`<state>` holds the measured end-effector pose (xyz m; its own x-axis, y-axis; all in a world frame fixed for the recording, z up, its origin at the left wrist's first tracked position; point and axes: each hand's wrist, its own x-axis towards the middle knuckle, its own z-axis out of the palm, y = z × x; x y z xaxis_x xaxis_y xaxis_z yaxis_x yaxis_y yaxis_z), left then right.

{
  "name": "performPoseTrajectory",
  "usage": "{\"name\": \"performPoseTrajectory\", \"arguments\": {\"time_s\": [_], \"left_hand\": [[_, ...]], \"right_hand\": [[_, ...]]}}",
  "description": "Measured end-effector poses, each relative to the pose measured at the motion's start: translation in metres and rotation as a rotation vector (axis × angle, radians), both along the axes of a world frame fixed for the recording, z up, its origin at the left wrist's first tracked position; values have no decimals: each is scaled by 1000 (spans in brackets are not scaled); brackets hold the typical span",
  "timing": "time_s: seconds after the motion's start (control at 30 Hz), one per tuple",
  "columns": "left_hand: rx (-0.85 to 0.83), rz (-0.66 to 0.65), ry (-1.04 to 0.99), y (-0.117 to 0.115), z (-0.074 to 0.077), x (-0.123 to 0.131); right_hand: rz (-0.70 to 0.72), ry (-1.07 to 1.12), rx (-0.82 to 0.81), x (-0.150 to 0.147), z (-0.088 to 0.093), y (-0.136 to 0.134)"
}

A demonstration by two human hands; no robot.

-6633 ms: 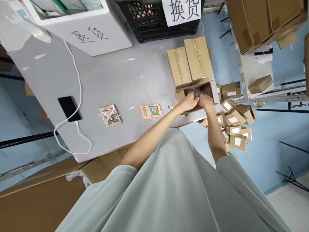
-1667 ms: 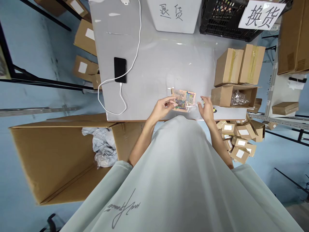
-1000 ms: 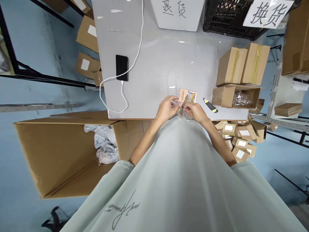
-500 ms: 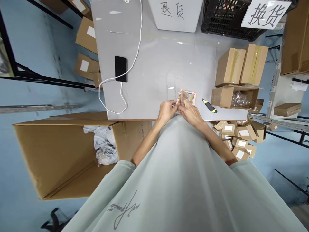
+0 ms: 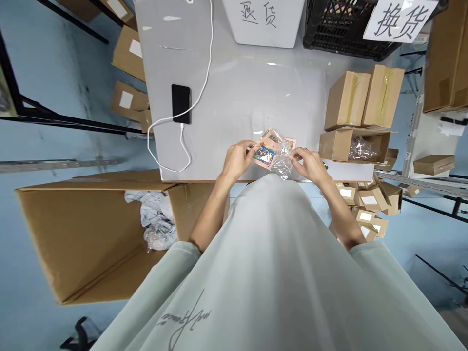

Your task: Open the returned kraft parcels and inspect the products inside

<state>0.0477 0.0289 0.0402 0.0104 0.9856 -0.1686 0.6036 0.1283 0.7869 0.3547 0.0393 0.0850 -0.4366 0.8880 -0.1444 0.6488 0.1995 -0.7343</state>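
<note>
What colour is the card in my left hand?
The card is peach with a mostly blue picture; best in head view.

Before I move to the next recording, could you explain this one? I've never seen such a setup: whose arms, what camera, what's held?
There is no machine: this is a person working bare-handed. Every picture comes from one head-worn camera looking forward and down, so the pale shirt fills the lower middle. The left hand holds a pinkish printed card; the right hand pinches clear plastic overlapping it, though I can't tell whether the card is inside. Another printed card lies partly hidden behind. On the grey table are also a black phone, a white cable, a white bin, a black crate, two taped cartons and an open carton with crumpled clear film inside.
</note>
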Motion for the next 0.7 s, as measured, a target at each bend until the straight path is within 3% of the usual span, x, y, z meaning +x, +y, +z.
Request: {"name": "performPoseTrajectory", "arguments": {"time_s": [0.13, 0.23, 0.37, 0.53, 0.7], "left_hand": [[-50, -13, -37, -2, 4, 14], [-54, 49, -86, -7, 3, 24], [-62, 192, -221, -11, -3, 29], [-88, 363, -386, -13, -12, 30], [-247, 357, -577, -22, -26, 39]], "right_hand": [[-310, 36, -5, -18, -21, -2], [-426, -50, -9, -38, -38, -10], [-353, -30, -86, -53, -50, -19], [-363, 203, -124, -56, -46, -23], [-379, 269, -202, -63, -37, -22]]}}
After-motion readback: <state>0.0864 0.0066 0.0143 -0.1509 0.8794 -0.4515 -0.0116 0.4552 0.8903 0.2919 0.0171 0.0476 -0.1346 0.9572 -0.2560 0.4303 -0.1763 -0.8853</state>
